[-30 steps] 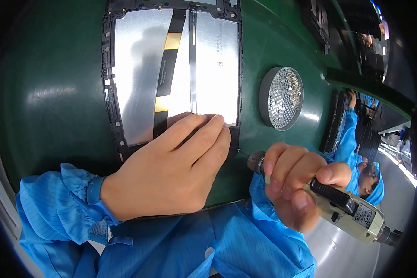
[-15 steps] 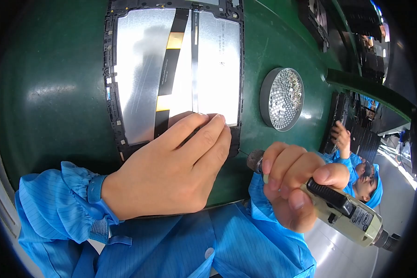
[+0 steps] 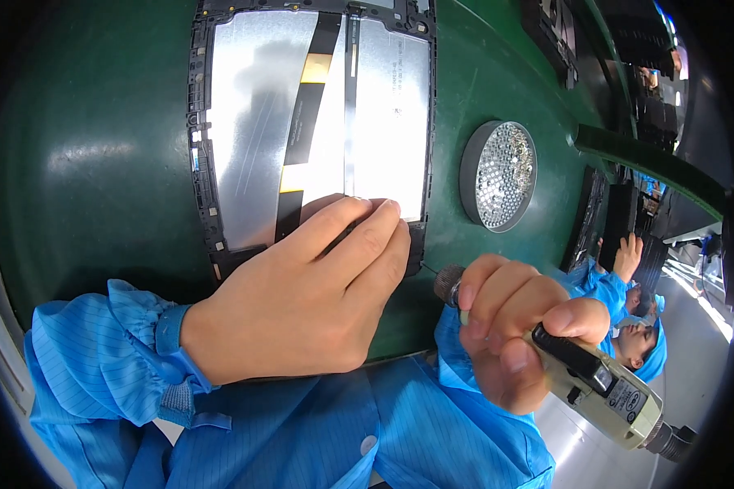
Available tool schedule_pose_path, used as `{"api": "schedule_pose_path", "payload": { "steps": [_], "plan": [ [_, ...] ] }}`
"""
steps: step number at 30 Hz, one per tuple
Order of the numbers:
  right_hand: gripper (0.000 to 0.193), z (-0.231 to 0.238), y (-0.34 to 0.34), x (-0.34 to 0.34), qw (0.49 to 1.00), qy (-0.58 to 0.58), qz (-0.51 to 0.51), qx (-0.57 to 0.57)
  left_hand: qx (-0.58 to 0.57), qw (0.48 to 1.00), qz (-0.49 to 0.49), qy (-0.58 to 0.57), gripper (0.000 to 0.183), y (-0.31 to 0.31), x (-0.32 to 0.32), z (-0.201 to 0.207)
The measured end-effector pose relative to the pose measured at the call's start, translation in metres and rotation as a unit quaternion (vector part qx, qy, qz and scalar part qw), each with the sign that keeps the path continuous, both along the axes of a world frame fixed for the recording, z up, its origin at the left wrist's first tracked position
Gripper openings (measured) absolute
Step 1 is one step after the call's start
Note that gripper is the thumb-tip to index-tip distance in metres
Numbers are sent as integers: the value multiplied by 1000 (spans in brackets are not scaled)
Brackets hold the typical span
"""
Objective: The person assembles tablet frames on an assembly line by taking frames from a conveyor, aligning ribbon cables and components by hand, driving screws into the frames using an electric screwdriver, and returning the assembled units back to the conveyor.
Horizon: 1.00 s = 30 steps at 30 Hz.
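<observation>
An open tablet [image 3: 249,163], with a silvery metal back, a black frame and a dark ribbon cable with yellow bands [image 3: 304,122], lies on the green table. My left hand [image 3: 310,301] is closed over its near edge, fingers bent and pressed together; the fingertips' undersides are hidden. In my right hand [image 3: 506,334] is a pale electric screwdriver [image 3: 607,399] with a black lever. Fingers wrap its body and the thumb rests by the lever. Its knurled chuck [image 3: 447,285] points left and the thin bit reaches the tablet's near right corner; exact contact cannot be made out.
A round grey dish [image 3: 499,175] of small shiny screws stands right of the tablet. Black frames [image 3: 550,41] lie at the far right, near a green raised bar [image 3: 652,163]. A co-worker in blue [image 3: 640,342] sits at the right, one hand [image 3: 628,257] at dark stacked parts.
The tablet has shifted slightly right and turned a little. My right hand and screwdriver have tilted slightly, the rear end dropping. The co-worker's hand has moved toward the dark parts.
</observation>
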State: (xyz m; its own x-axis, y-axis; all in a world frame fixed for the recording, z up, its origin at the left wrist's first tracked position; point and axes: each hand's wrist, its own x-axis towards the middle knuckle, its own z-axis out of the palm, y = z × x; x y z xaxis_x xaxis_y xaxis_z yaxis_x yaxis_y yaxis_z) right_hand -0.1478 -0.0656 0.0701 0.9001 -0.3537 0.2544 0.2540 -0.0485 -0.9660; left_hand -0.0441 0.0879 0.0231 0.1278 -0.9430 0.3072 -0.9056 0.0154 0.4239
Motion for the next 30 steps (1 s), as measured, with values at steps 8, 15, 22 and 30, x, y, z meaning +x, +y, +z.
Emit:
{"api": "schedule_pose_path", "payload": {
  "steps": [8,15,22,30],
  "plan": [
    [28,-2,-6,4,1000,0,21,-4,4,1000,-10,2,15,-2,5,1],
    [34,-6,-23,-5,996,-69,48,39,-31,999,-2,35,21,1,5,2],
    [58,18,-110,-27,994,-44,-99,-20,29,999,-22,-2,29,-9,5,9],
    [70,-18,-131,-28,995,-64,-71,34,48,999,-25,-4,27,-35,4,3]
  ]
}}
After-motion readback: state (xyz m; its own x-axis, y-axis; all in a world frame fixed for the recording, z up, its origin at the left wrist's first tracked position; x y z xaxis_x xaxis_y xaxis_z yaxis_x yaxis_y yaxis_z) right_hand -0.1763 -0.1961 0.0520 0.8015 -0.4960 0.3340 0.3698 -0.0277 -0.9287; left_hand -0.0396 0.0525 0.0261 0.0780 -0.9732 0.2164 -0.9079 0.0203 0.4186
